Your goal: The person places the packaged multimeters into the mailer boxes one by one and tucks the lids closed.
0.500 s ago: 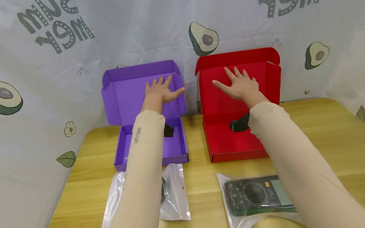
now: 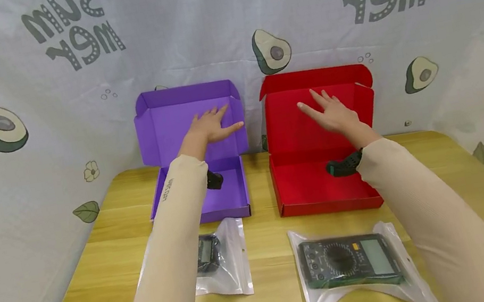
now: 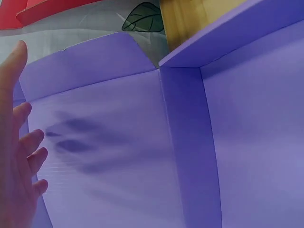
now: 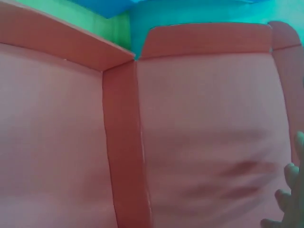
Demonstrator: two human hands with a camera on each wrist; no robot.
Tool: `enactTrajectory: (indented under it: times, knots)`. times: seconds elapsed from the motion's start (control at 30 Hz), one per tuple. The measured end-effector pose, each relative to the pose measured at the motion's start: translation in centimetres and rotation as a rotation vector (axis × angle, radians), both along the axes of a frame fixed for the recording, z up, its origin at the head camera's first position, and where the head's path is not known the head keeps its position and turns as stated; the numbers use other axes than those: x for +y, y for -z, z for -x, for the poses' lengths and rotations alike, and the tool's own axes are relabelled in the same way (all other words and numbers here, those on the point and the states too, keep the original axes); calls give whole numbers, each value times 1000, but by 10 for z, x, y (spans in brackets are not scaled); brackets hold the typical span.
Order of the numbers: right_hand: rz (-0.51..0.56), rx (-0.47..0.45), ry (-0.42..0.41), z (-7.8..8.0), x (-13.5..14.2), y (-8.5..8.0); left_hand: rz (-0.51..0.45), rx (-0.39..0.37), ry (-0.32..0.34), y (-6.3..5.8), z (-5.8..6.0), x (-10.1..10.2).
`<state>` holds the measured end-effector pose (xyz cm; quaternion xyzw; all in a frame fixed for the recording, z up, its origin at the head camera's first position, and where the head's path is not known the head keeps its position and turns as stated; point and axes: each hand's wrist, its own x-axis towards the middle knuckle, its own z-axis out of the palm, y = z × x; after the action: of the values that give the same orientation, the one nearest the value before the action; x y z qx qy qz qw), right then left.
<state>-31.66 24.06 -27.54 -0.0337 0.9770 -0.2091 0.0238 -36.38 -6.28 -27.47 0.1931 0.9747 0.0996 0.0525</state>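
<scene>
My left hand is held with fingers spread in front of the raised lid of a purple cardboard box, holding nothing. In the left wrist view, that hand casts a shadow on the lid. My right hand stretches out, fingers spread and empty, before the upright lid of a red cardboard box. Only the fingertips of the right hand show at the edge of the right wrist view. Both boxes stand with their lids up. A black device sits under each wrist.
In front of the red box lies a multimeter in a clear plastic bag. Before the purple box, another clear bag holds a dark device with a small display, partly behind my left sleeve. A patterned cloth hangs behind the wooden table.
Both arms have moved apart, the left one slightly left and the right one to the right, uncovering more of the bagged multimeter and the other bagged device. The boxes stay put.
</scene>
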Motion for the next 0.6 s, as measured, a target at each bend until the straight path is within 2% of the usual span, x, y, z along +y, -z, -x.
enactTrajectory:
  times: [0.1, 0.23, 0.4, 0.53, 0.6]
  knots:
    - [78, -21, -19, -6, 12, 0, -16, 20, 42, 4, -1, -2]
    - [175, -55, -29, -21, 27, 3, -67, 71, 103, 13, -9, -5]
    - [359, -48, -32, -46, 45, 16, -119, 113, 196, 31, -34, -5]
    - [522, -21, -73, -61, 59, 26, -129, 89, 281, 46, -56, -4]
    - [554, -23, -87, -66, 63, 29, -132, 78, 305, 52, -64, -3]
